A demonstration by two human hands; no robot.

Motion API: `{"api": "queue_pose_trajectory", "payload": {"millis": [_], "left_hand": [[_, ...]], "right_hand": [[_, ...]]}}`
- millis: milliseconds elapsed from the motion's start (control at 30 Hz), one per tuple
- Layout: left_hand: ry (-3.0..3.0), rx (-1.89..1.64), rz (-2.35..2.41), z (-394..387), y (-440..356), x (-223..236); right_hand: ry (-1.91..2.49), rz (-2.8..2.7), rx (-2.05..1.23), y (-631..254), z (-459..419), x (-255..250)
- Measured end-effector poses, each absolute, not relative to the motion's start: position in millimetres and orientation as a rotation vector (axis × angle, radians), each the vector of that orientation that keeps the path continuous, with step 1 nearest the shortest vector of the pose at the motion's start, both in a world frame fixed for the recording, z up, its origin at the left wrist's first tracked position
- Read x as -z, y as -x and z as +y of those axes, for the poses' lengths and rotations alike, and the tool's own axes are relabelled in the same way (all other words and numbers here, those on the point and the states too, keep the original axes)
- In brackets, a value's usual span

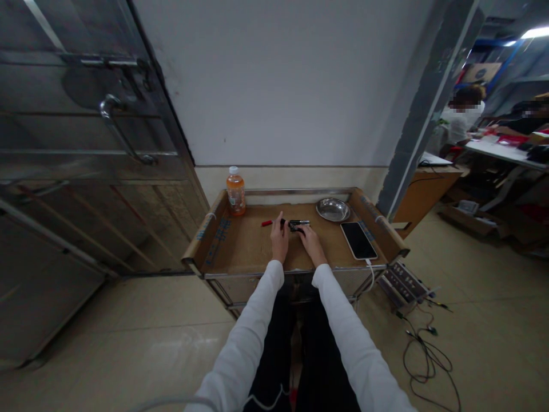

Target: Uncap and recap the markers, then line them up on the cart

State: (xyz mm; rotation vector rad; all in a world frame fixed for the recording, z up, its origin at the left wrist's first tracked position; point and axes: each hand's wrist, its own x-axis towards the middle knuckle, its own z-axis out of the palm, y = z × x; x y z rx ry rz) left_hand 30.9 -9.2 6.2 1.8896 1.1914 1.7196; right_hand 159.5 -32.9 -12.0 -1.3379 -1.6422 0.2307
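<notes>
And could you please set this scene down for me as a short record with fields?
Surface: cardboard-lined cart top
Left hand: just right of a red item; grip unclear
Right hand: fingers at a small dark item, too small to identify
Back left: upright bottle, orange contents, pale cap
Back right: shallow metal bowl
Right side: phone, dark screen, white cable at its near end

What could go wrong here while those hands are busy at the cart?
The white cable runs from the phone over the front edge of the cart; if the right sleeve caught it, the phone might be dragged off. The small black-and-silver items at the right hand could slip from its grip. The red piece beside the left hand might get knocked aside.
</notes>
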Motion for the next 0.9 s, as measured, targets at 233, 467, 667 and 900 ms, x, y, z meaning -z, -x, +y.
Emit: {"api": "queue_pose_trajectory", "payload": {"millis": [233,467,667,900], "left_hand": [[-1.817,-1.751,1.219,-7.1,-30.8,-3.7],[-1.764,-1.772,1.242,-7.9,-30.4,-5.4],[-1.724,-1.788,1.243,-7.0,-29.9,-4.0],[-1.716,-1.764,1.256,-9.2,-29.5,-6.4]], "right_hand": [[1.356,-1.599,-0.215,-158.9,-32.1,13.9],[1.361,-1.63,-0.208,-159.4,-34.3,11.6],[1.391,-1.609,-0.21,-158.8,-35.3,10.3],[1.404,-1.608,-0.234,-157.7,-37.8,7.0]]}}
